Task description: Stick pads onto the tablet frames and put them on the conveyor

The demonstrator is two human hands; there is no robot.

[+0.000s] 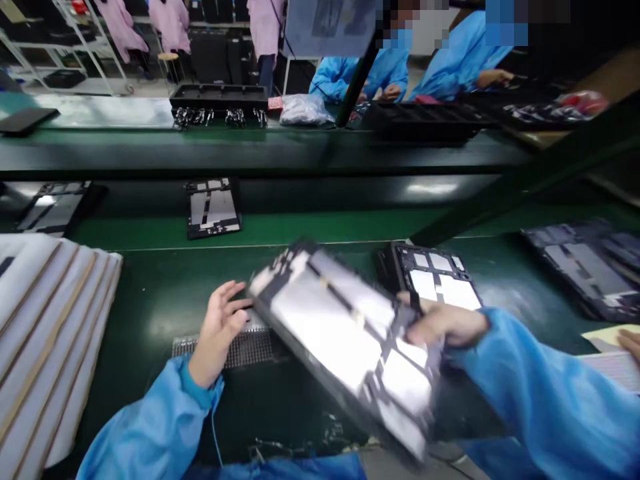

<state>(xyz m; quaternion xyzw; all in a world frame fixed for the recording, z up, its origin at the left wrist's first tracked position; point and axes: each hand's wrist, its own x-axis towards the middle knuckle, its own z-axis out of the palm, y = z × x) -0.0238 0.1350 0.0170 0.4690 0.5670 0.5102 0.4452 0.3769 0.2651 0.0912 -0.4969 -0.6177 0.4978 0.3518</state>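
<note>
My right hand (443, 323) grips the right edge of an opened tablet (340, 320), thumb on top of its inner side. Silver battery panels and black strips show on the tablet, which is tilted in the air and blurred by motion. My left hand (220, 333) is open, fingers apart, beside the tablet's upper left corner; I cannot tell whether the fingertips touch it. Beneath lies a flat grid of small dark pieces (245, 350), partly covered by my left hand and the tablet. A stack of similar opened tablets (443, 273) sits behind my right hand.
White padded dividers (55, 333) stand at the left. Another opened tablet (214, 207) lies on the green strip beyond the bench. More tablets (585, 267) are at the right, near another person's hand (631, 343). A dark green post (530, 180) slants across the right side.
</note>
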